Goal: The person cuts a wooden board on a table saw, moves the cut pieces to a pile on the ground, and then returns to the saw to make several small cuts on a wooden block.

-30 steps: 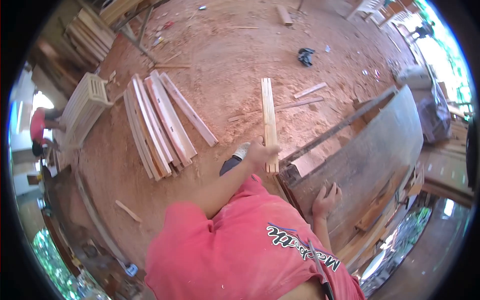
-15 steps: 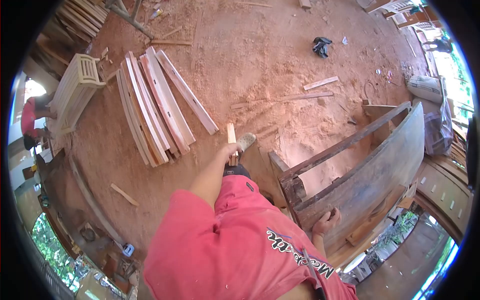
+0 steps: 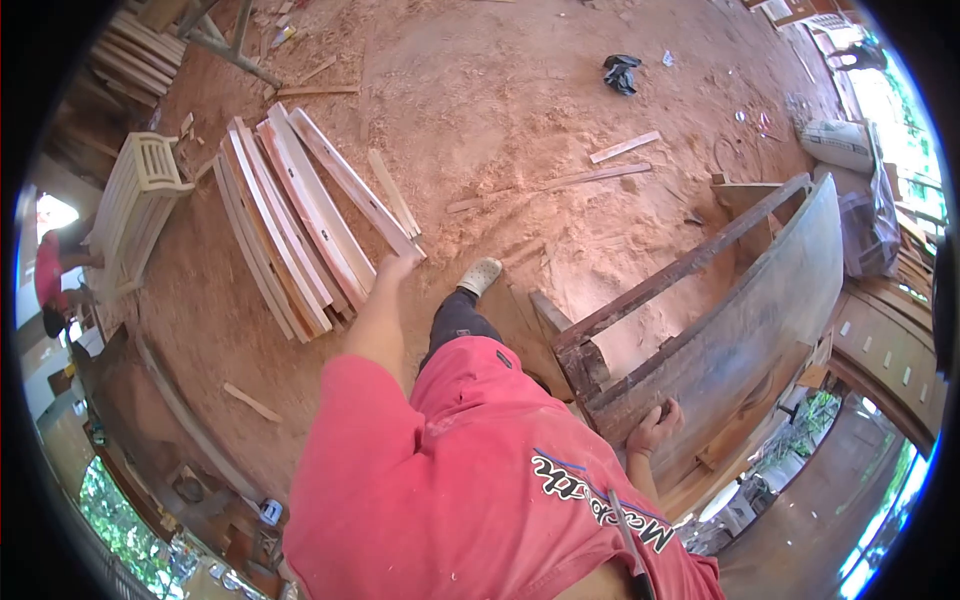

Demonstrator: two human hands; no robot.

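My left hand [image 3: 400,265] reaches out beside the near end of a row of pale sawn planks [image 3: 325,225] on the floor. Its fingers are small and partly hidden, so I cannot make out their closure or whether they touch the nearest plank. A short pale wooden strip [image 3: 393,192] shows just beyond that hand, right of the planks; its near end meets the plank's edge. My right hand [image 3: 655,430] rests against a large dark wooden panel [image 3: 735,330], fingers loosely curled and apart, holding nothing I can see.
A shoe [image 3: 481,274] of mine is on the dusty floor ahead. A pale slatted wooden piece [image 3: 140,200] stands at left, a person [image 3: 55,270] behind it. A black plastic bag [image 3: 621,73] and loose strips [image 3: 625,147] lie farther off. A sack [image 3: 838,145] sits at right.
My left hand has moved left from in front of my leg, where it held a short piece of wood. A pale strip now shows beside the planks. My right hand stays at the panel.
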